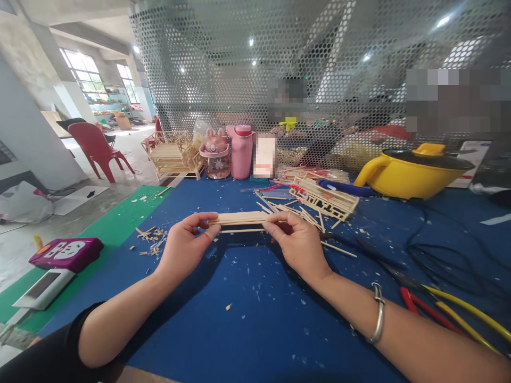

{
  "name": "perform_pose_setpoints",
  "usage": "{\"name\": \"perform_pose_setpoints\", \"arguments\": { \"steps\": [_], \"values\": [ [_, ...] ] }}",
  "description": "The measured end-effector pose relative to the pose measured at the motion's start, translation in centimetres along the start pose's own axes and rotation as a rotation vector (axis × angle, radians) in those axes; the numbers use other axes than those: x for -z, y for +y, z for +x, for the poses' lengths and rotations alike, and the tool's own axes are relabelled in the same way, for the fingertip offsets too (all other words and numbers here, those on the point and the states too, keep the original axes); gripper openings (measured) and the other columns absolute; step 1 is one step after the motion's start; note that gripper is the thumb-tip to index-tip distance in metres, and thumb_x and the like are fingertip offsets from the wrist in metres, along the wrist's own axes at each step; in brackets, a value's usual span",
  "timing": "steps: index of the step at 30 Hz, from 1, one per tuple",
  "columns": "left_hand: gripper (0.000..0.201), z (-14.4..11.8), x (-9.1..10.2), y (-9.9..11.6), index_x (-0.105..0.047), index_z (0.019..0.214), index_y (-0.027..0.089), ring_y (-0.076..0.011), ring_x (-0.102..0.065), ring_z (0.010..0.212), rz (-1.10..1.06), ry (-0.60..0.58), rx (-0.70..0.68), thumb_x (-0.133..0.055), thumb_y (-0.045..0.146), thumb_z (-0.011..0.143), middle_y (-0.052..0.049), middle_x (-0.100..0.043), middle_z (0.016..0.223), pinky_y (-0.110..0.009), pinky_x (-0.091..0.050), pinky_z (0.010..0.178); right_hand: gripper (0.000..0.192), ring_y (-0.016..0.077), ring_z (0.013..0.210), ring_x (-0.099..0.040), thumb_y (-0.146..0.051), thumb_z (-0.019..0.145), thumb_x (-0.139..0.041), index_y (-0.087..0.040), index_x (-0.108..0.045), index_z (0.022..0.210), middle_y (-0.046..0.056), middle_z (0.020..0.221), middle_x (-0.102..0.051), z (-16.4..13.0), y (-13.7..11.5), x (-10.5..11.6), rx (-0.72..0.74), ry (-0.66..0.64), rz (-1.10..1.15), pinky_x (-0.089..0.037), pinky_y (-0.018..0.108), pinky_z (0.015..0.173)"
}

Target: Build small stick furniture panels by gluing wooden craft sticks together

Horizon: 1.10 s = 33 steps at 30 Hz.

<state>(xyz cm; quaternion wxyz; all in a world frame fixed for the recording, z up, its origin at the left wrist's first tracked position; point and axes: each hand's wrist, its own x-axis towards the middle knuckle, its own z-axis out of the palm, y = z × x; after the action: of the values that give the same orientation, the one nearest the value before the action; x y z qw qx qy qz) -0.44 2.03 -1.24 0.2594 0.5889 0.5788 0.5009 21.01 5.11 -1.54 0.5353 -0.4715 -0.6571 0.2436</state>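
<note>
A small bundle of thin wooden sticks (241, 218) is held level above the blue tabletop. My left hand (187, 242) pinches its left end between thumb and fingers. At the right end, my right hand (298, 242) grips it the same way; the fingertips behind the sticks are partly hidden. One stick sits slightly lower than the others, with a gap above it. Beyond my right hand lie loose wooden sticks (309, 215) and a latticed stick panel (325, 199). Short cut-off stick pieces (154, 242) are scattered left of my left hand.
Pliers with red and yellow handles (431, 303) lie at the right beside a black cable (429, 250). Behind stand a yellow pot (415, 173), a pink bottle (241, 154), a clear pink-lidded jar (216, 159) and stick-built models (175, 154). A purple power strip (66, 254) is at left.
</note>
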Motion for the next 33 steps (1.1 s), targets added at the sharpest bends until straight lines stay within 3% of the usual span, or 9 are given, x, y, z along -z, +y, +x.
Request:
{"name": "perform_pose_setpoints", "arguments": {
  "steps": [2, 5, 8, 10, 13, 22, 29, 33],
  "values": [
    [0.026, -0.1, 0.2, 0.4, -0.067, 0.099, 0.022, -0.0204, -0.059, 0.085, 0.190, 0.117, -0.182, -0.061, 0.036, 0.078, -0.006, -0.066, 0.097, -0.035, -0.045, 0.075, 0.014, 0.0151, 0.062, -0.058, -0.033, 0.073, -0.065, -0.019, -0.065, 0.073, 0.002, 0.073, -0.065, 0.0, 0.0, 0.0, 0.003, 0.005, -0.004, -0.047, 0.028, 0.057],
    [0.013, -0.1, -0.1, 1.6, -0.069, 0.090, 0.025, -0.0232, -0.053, 0.100, 0.484, 0.251, -0.599, -0.061, 0.028, 0.081, -0.005, -0.063, 0.113, -0.041, -0.038, 0.089, 0.013, 0.0151, 0.064, -0.058, -0.032, 0.073, -0.064, -0.019, -0.064, 0.072, 0.002, 0.074, -0.064, -0.1, 0.1, 0.0, -0.001, 0.001, -0.004, -0.047, 0.028, 0.059],
    [0.012, 0.3, -1.8, 3.2, -0.069, 0.087, 0.027, -0.0235, -0.056, 0.095, 0.691, 0.082, -0.810, -0.058, 0.028, 0.084, -0.002, -0.068, 0.105, -0.043, -0.038, 0.085, 0.012, 0.0151, 0.065, -0.058, -0.031, 0.074, -0.064, -0.019, -0.064, 0.073, 0.001, 0.074, -0.064, -0.1, 0.3, -0.1, 0.000, -0.005, 0.021, -0.047, 0.028, 0.061],
    [0.015, 0.6, -3.1, 3.9, -0.068, 0.090, 0.025, -0.0216, -0.058, 0.094, 0.724, -0.054, -0.858, -0.054, 0.027, 0.087, -0.001, -0.069, 0.102, -0.041, -0.040, 0.085, 0.012, 0.0151, 0.065, -0.058, -0.030, 0.074, -0.064, -0.019, -0.064, 0.074, 0.001, 0.073, -0.063, -0.1, 0.3, -0.1, 0.013, -0.006, 0.041, -0.047, 0.029, 0.062],
    [0.017, 1.2, -4.5, 4.1, -0.066, 0.094, 0.021, -0.0194, -0.061, 0.094, 0.705, -0.135, -0.894, -0.049, 0.023, 0.089, -0.002, -0.070, 0.102, -0.038, -0.043, 0.085, 0.010, 0.0151, 0.067, -0.058, -0.028, 0.074, -0.063, -0.018, -0.065, 0.073, 0.002, 0.074, -0.063, -0.1, 0.2, -0.1, 0.032, -0.009, 0.048, -0.047, 0.029, 0.064],
    [0.017, 1.9, -4.9, 2.9, -0.066, 0.092, 0.016, -0.0189, -0.065, 0.085, 0.692, -0.105, -0.949, -0.050, 0.016, 0.088, -0.007, -0.070, 0.096, -0.031, -0.053, 0.074, 0.009, 0.0160, 0.070, -0.060, -0.027, 0.074, -0.064, -0.019, -0.065, 0.077, 0.003, 0.078, -0.066, -0.1, 0.3, 0.0, 0.008, -0.037, 0.111, -0.049, 0.031, 0.068],
    [0.016, 1.9, -4.8, 2.7, -0.064, 0.094, 0.014, -0.0196, -0.065, 0.086, 0.717, -0.088, -1.050, -0.049, 0.015, 0.088, -0.008, -0.070, 0.096, -0.032, -0.055, 0.073, 0.019, 0.0132, 0.067, -0.058, -0.021, 0.068, -0.066, -0.021, -0.050, 0.080, -0.002, 0.076, -0.058, -0.4, 0.3, -0.1, -0.042, 0.005, 0.176, -0.049, 0.028, 0.064],
    [0.017, 1.9, -4.7, 2.6, -0.063, 0.095, 0.015, -0.0188, -0.064, 0.087, 0.739, -0.095, -1.051, -0.048, 0.016, 0.089, -0.008, -0.070, 0.098, -0.031, -0.054, 0.075, 0.019, 0.0133, 0.068, -0.057, -0.022, 0.069, -0.065, -0.021, -0.049, 0.078, -0.002, 0.076, -0.056, -0.4, 0.3, -0.2, -0.034, -0.004, 0.170, -0.049, 0.028, 0.066]
  ]
}}
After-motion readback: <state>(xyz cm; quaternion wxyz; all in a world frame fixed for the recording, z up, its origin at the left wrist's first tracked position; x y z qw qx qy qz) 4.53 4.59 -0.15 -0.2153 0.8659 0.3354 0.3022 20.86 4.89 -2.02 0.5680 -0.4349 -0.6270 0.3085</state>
